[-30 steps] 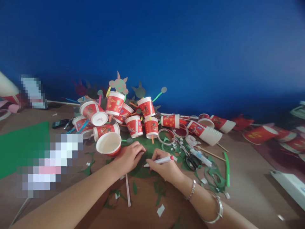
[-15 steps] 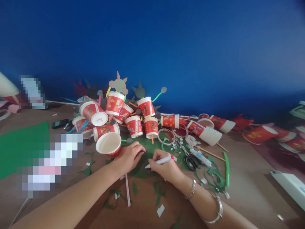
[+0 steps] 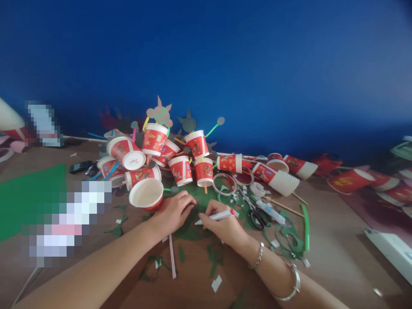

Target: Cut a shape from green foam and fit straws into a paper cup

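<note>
My right hand (image 3: 223,225) is closed around a white marker with a red end (image 3: 220,215); the marker's tip points left, down at dark green paper (image 3: 191,229). On that same paper rests my left hand (image 3: 175,210), fingers laid out over its upper left part and the thumb apart, holding nothing. Just left of it, a white-lined paper cup (image 3: 146,194) tilts toward me. A pink-striped straw (image 3: 172,257) lies below my left wrist. Scissors with black handles (image 3: 257,218) sit to the right of my right hand.
Red paper cups with paper figures (image 3: 157,139) pile up ahead. Tape rolls (image 3: 224,184), stacked cups (image 3: 280,180) and a green straw (image 3: 305,227) lie right. Green sheet paper (image 3: 28,201) is left, scraps (image 3: 216,283) in front. A blue wall (image 3: 225,77) stands behind.
The marker tip has shifted very slightly to the left and up over the green paper. My left hand stays where it was.
</note>
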`<state>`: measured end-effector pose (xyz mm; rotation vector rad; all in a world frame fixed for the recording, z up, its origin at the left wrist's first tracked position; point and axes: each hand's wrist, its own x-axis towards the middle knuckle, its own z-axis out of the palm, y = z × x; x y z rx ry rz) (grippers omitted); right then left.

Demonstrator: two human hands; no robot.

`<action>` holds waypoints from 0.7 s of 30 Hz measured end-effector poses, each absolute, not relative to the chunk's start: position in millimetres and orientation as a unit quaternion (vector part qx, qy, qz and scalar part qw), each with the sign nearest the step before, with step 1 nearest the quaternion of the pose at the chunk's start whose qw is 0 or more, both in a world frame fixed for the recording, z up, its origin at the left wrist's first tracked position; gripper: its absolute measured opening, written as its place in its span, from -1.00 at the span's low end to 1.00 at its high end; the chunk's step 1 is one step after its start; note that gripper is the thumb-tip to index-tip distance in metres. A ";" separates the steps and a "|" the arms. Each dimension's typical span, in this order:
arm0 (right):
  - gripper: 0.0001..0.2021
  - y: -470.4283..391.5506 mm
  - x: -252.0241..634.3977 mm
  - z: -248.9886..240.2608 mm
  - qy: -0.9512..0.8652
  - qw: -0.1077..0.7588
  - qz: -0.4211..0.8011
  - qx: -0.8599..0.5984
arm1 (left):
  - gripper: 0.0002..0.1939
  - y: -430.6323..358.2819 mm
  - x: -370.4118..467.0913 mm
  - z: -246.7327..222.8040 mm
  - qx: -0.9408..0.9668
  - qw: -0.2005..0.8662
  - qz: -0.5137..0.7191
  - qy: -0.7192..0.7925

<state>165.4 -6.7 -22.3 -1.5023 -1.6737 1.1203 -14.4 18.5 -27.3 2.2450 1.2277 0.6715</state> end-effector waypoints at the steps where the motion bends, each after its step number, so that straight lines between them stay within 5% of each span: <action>1: -0.78 -6.7 165.4 -22.5 -0.634 0.309 0.422 -0.569 | -0.84 18.8 -14.2 -27.5 0.823 0.245 0.246 0.450; 21: -0.79 -5.4 166.5 -25.5 -0.645 0.295 0.410 -0.574 | -0.85 18.9 -13.7 -29.0 0.824 0.242 0.250 0.447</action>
